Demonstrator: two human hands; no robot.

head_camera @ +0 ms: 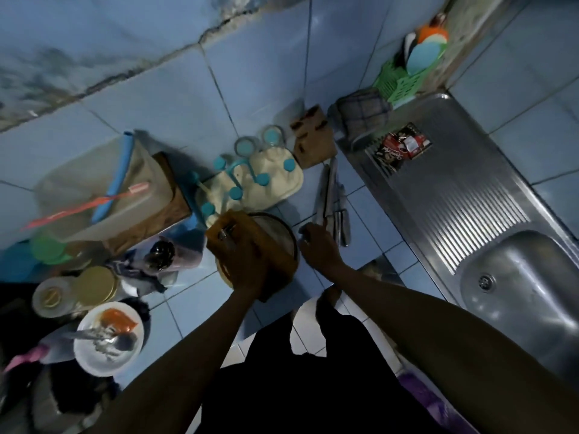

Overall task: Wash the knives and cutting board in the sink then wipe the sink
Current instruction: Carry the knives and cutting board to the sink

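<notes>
Plainly, nothing has reached the sink [513, 296] at lower right yet.

Its dry basin and ribbed drainboard lie bare beside the blue tiled counter [369, 258], likely kept free for washing. At frame centre the left hand [241, 255] curls over the edge of the wooden cutting board [275, 245], which sits over a round metal bowl [282, 233], seemingly to lift it. Just right, the right hand [316, 245] closes on the handles of the knives [329, 195], gathered side by side for one grab.

Cutting board [275, 245] lies left of the knives [332, 202] — sink [520, 296] far right.
</notes>
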